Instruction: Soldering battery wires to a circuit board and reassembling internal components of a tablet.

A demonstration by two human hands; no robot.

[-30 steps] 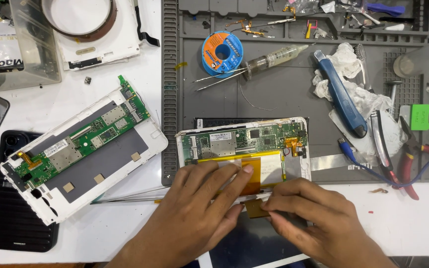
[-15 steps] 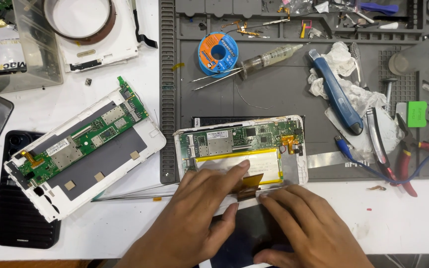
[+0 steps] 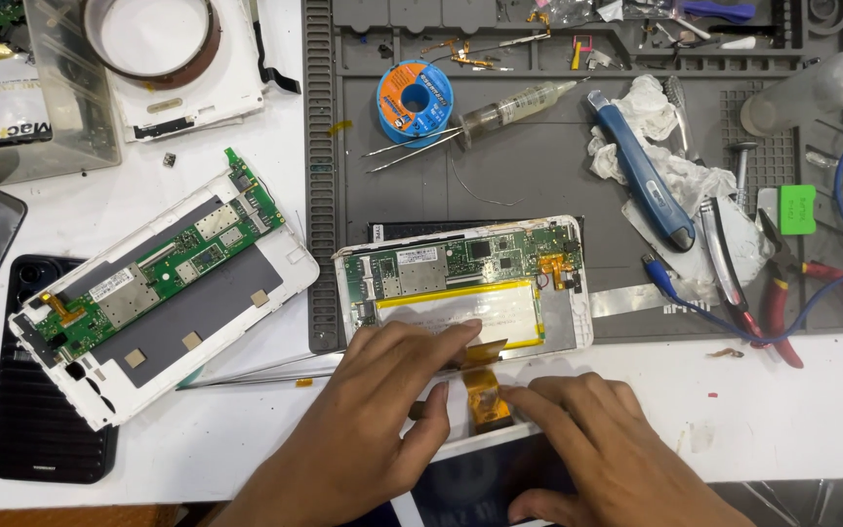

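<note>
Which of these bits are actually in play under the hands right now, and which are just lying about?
In play:
left hand
right hand
opened tablet
orange flex ribbon
dark screen panel

Lying about:
second opened tablet
solder spool
syringe
blue-handled knife
red pliers
tape roll
</note>
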